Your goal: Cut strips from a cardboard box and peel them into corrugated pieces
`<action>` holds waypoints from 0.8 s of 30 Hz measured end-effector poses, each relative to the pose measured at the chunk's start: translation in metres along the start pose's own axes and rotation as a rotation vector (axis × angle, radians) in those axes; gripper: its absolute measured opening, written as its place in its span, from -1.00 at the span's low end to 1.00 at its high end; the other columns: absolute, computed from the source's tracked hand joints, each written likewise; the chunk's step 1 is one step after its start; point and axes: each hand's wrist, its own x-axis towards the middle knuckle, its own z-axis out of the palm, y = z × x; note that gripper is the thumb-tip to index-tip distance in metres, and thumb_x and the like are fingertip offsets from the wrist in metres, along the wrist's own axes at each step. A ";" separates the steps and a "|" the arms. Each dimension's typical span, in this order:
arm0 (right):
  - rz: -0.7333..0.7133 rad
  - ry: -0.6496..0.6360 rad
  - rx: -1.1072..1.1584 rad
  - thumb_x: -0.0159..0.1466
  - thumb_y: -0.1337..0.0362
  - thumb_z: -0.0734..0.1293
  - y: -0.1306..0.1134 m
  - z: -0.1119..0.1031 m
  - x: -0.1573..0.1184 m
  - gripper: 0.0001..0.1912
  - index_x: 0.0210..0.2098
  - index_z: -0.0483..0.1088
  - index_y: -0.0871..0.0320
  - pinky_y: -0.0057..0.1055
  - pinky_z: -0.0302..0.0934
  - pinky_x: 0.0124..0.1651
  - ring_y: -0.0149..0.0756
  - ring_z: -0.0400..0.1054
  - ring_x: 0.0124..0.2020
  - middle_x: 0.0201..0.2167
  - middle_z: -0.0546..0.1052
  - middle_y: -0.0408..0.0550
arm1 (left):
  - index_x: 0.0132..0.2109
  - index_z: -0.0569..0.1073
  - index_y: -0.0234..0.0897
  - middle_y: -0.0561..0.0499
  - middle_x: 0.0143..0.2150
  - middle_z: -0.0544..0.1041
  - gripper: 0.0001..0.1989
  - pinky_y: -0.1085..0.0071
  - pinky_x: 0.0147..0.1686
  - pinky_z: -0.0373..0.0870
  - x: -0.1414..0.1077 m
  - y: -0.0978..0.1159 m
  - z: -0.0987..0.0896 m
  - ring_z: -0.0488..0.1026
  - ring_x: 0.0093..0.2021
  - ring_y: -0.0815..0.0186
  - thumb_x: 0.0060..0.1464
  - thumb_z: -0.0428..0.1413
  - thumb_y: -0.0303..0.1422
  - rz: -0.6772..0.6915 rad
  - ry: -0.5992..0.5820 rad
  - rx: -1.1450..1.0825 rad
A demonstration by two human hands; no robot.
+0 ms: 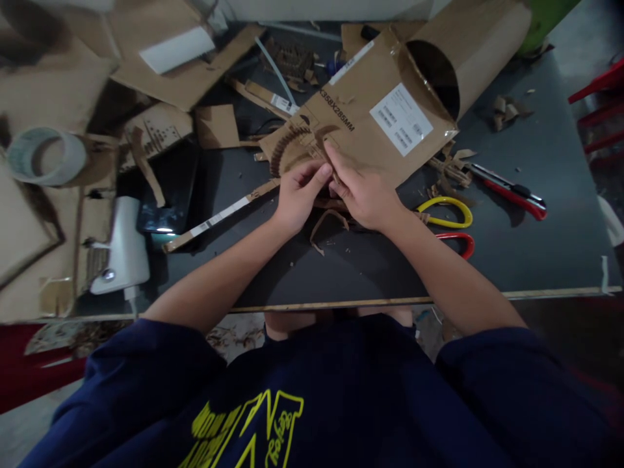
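A curved, ridged cardboard strip (284,148) arcs up from my hands over a large printed cardboard piece (361,130) with a white label. My left hand (301,195) pinches the strip's lower part between thumb and fingers. Close beside it, my right hand (363,192) is closed on the same strip, its index finger pointing up along it. The fingertips of both hands nearly touch, and the strip's ends are partly hidden by them. Below the hands, a thin torn cardboard scrap (327,227) lies on the dark table (341,276).
Scissors with yellow and red handles (451,213) and a red utility knife (511,188) lie right. A cardboard tube (487,49) is behind. At left are a tape roll (46,156), a white device (124,247), a black phone-like object (170,195) and cardboard sheets (43,84).
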 end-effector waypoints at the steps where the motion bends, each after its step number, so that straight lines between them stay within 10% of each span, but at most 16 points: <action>1: -0.003 -0.015 0.012 0.50 0.04 0.05 -0.002 -0.001 0.000 -0.42 0.42 0.09 0.10 -0.36 0.38 -0.18 -0.25 0.51 -0.29 -0.23 0.60 -0.03 | -0.35 0.50 -0.24 0.09 -0.46 0.45 -0.52 0.45 -0.41 0.45 0.000 -0.001 0.000 0.44 -0.47 0.43 0.08 0.23 0.13 -0.034 0.000 -0.038; 6: 0.065 0.018 0.090 0.42 0.02 0.22 -0.012 -0.011 0.001 -0.42 0.34 0.20 0.13 -0.41 0.36 -0.28 -0.36 0.44 -0.42 -0.35 0.56 -0.12 | -0.37 0.45 -0.26 0.06 -0.44 0.43 -0.51 0.44 -0.36 0.47 0.000 -0.006 -0.003 0.51 -0.38 0.37 0.05 0.28 0.11 -0.123 0.068 -0.111; 12: -0.034 0.241 0.111 0.41 0.12 0.24 -0.003 -0.011 0.003 -0.66 -0.04 0.53 0.18 -0.32 0.44 -0.03 -0.25 0.54 -0.13 -0.13 0.63 0.05 | -0.34 0.53 -0.25 0.07 -0.42 0.49 -0.53 0.49 -0.37 0.45 0.003 -0.013 -0.003 0.50 -0.40 0.42 0.03 0.29 0.11 -0.107 0.144 -0.115; 24: 0.104 0.235 0.289 0.38 0.10 0.31 0.001 -0.009 0.003 -0.71 -0.12 0.62 0.10 -0.37 0.42 -0.17 -0.31 0.55 -0.27 -0.18 0.69 -0.05 | -0.35 0.54 -0.24 0.08 -0.49 0.45 -0.49 0.53 -0.49 0.35 0.008 -0.019 -0.007 0.40 -0.50 0.48 -0.04 0.31 0.16 -0.149 0.149 -0.112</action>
